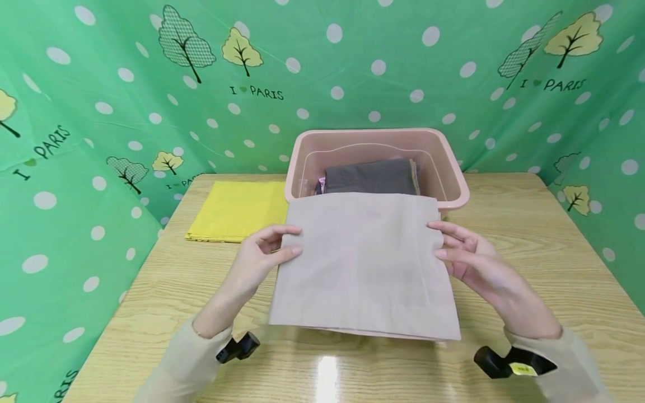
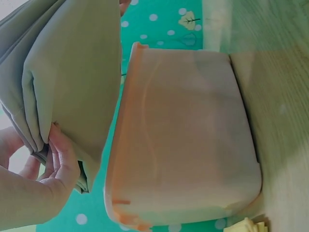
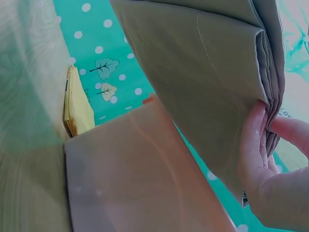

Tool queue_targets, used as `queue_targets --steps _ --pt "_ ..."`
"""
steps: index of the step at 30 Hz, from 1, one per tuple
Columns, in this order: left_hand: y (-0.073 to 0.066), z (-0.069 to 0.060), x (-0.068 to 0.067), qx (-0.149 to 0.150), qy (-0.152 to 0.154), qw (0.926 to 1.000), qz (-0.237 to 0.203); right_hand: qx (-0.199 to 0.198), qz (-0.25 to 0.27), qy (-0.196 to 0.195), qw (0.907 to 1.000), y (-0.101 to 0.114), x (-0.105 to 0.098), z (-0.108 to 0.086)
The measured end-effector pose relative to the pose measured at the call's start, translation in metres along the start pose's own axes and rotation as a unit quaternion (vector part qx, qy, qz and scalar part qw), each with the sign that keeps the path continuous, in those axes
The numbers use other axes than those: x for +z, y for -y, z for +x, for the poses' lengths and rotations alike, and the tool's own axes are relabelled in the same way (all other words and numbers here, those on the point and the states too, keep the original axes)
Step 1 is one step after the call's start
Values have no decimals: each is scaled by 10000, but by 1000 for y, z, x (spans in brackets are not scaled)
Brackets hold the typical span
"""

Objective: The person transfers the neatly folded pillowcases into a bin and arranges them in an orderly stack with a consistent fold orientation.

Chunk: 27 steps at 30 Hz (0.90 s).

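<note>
A folded light grey cloth is held up between both hands, in front of the pink plastic bin. At its left edge my left hand pinches the layers between thumb and fingers. My right hand grips the opposite edge the same way. Both wrist views show the cloth's stacked folds, with the left hand and the right hand pinching them. Inside the bin lies a folded dark grey cloth; its lower part is hidden behind the held cloth.
A folded yellow cloth lies on the wooden table, left of the bin. Behind the table hangs a green dotted curtain, which also runs along both sides. A small purple item shows beside the dark cloth.
</note>
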<state>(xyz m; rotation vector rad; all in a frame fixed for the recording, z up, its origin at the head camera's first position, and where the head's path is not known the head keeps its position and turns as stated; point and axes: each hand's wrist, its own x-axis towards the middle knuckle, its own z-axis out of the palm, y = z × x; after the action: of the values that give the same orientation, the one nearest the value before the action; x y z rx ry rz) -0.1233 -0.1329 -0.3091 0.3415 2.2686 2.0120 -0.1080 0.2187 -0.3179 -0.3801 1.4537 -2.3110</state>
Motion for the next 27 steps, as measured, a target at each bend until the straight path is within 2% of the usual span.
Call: queue_targets --steps 6,15,21,27 --pt "-8 11 1 68 -70 9998 -157 -132 81 -14 9999 12 -1 8" --pt "-17 32 2 118 -127 9994 -289 -33 41 -207 9998 32 -5 21" --pt "-19 44 3 12 -163 9994 -301 -7 299 -159 9994 41 -8 30" --pt "-20 56 4 -38 -167 9992 -374 128 378 -271 9988 48 -10 37"
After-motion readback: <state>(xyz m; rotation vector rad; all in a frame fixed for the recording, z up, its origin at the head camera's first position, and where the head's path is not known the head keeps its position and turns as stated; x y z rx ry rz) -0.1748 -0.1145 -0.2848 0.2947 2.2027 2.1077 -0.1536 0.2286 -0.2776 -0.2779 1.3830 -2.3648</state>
